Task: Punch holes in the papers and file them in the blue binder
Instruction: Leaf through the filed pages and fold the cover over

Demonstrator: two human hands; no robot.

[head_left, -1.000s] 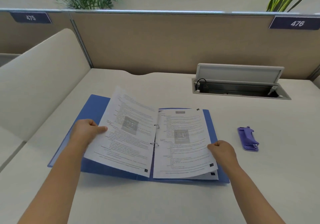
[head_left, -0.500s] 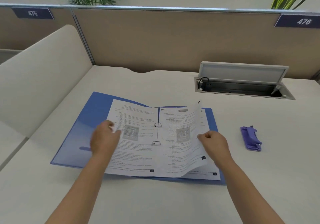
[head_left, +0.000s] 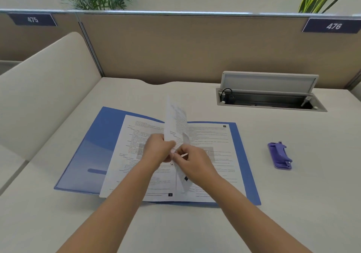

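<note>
With my left hand (head_left: pixel 158 149) and right hand (head_left: pixel 192 162) both pinching the upright sheet (head_left: pixel 175 123) over the blue binder (head_left: pixel 93 147) spine, I might tear its punched holes.

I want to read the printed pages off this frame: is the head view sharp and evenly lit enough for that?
Head view: soft, even light, no glare on the pages; text too small and soft to read; the upright sheet between left hand and right hand is motion-blurred; wide-angle lens bends the partition's top edge.

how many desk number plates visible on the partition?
2. Plate 475 sits at the far left of the partition top; plate 476 sits at the far right. More may lie outside the frame.
</note>
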